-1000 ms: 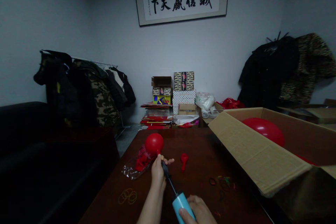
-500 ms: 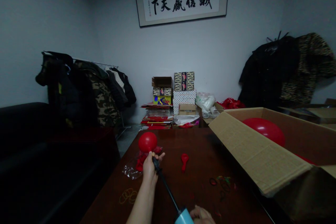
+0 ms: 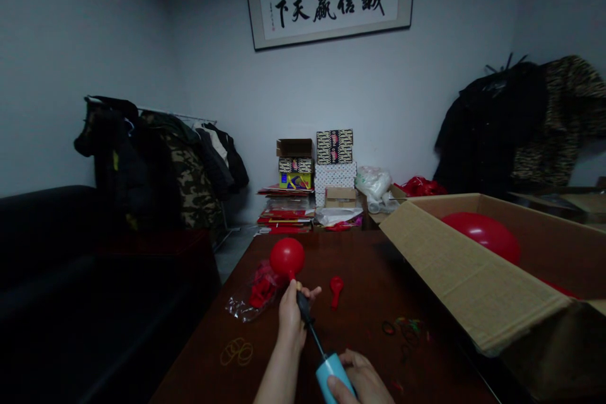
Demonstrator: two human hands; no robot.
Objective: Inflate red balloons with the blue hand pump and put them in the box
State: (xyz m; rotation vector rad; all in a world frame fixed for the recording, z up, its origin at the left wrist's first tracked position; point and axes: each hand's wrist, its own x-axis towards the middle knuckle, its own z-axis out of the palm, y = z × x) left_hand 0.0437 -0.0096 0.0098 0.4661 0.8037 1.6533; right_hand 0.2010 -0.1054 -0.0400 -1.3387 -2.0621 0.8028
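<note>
Red balloon (image 3: 286, 257) stood rounded at the blue pump's (image 3: 332, 374) black nozzle (image 3: 303, 307)

The left hand (image 3: 290, 317) had its fingers closed around the balloon's neck and the nozzle, above the desk (image 3: 360, 334). The right hand (image 3: 363, 377) had its fingers around the barrel. Right of the left hand lay a limp balloon (image 3: 336, 289); left, a clear bag (image 3: 243, 309) with red contents.
</note>
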